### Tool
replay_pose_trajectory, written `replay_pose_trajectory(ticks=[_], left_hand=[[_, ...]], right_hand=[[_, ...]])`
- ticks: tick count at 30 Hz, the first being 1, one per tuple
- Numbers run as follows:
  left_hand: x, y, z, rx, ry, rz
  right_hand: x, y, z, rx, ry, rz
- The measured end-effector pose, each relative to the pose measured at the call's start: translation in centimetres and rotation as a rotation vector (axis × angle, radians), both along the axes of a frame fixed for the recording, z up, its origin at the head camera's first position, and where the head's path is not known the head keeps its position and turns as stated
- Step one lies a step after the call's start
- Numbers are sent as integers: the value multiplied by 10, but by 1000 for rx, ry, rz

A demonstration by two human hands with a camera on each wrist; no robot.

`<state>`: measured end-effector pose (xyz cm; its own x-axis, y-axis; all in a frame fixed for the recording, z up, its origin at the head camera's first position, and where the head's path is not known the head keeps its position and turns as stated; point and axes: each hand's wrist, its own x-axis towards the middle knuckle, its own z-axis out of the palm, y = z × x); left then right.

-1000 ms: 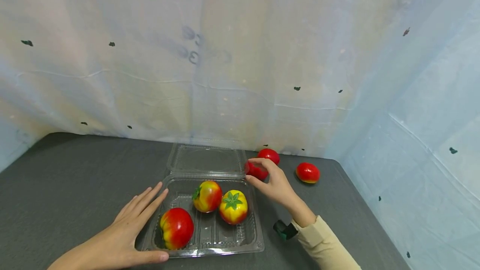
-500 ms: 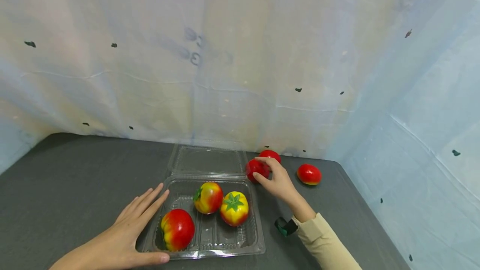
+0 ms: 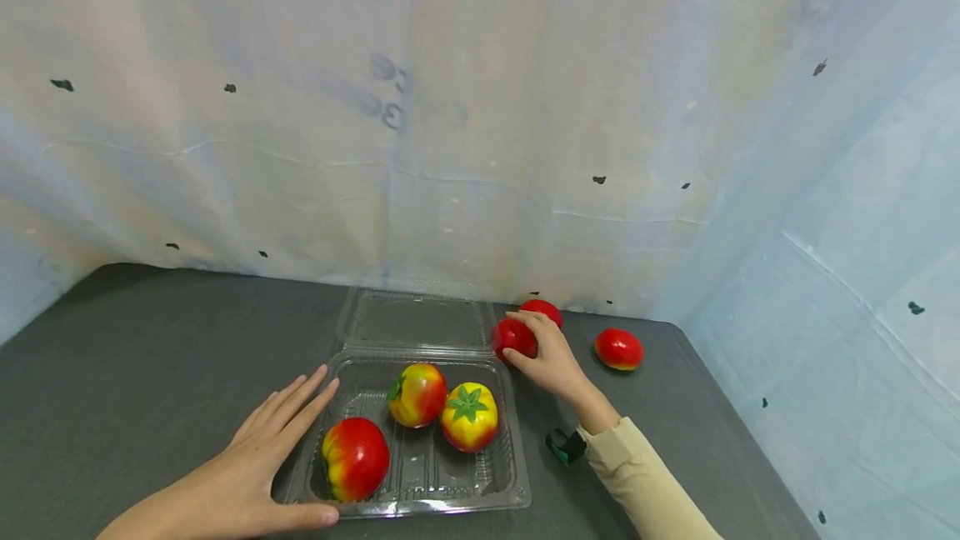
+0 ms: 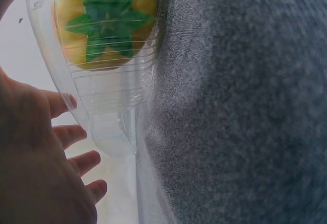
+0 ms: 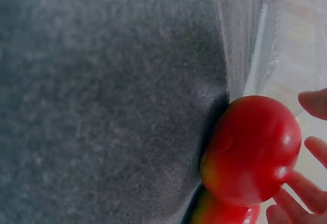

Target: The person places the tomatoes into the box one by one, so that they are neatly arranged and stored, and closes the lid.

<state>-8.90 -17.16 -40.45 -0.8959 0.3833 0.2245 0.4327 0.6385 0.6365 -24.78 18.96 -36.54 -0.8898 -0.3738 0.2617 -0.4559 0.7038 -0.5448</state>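
Note:
My right hand point(image 3: 547, 365) arches over a shiny red tomato point(image 3: 510, 337) behind the clear plastic container's right side. In the right wrist view a gap shows between its thumb and that tomato point(image 5: 250, 150), while other fingertips point(image 5: 301, 185) overlap the edge. My left hand point(image 3: 232, 477) has its fingers spread along the left side of the container point(image 3: 435, 509), the thumb at the front left corner. Inside sit three red and yellow tomatoes: one at front left point(image 3: 362, 458), one at centre back point(image 3: 422, 394), and one at right point(image 3: 469, 415) with its green star leaf upward.
The container's lid point(image 3: 420, 321) lies folded back behind it. Another red tomato point(image 3: 546, 309) stands just behind my right hand, and one more point(image 3: 618, 348) is farther right on the grey table point(image 3: 187, 357). Pale plastic sheeting point(image 3: 480, 123) hangs behind the table.
My right thumb has moved a little to the right and now overlaps the red tomato's front. The left hand keeps its place at the container.

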Motion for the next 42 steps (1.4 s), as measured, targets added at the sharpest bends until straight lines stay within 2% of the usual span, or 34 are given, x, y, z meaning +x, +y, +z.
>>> replay_pose_trajectory(ticks=[7,13,17,21,30,39,42], left_hand=[[1,0,0,-8,32,-5],[0,0,1,-10,8,0],[1,1,1,-23,28,-2],[1,1,1,-31,31,1],[0,0,2,-10,-12,2],[2,0,3,-52,54,8],[2,0,3,-52,50,7]], right_hand=[[-7,-4,-2,45,-29,-7],[-13,-8,-4,69,-45,-4],[-14,-9,-5,78,-45,-22],[-13,-8,-5,61,-53,-47],[-10,-1,-4,61,-39,-47],[0,9,1,74,-42,-90],[3,13,1,80,-35,-91]])
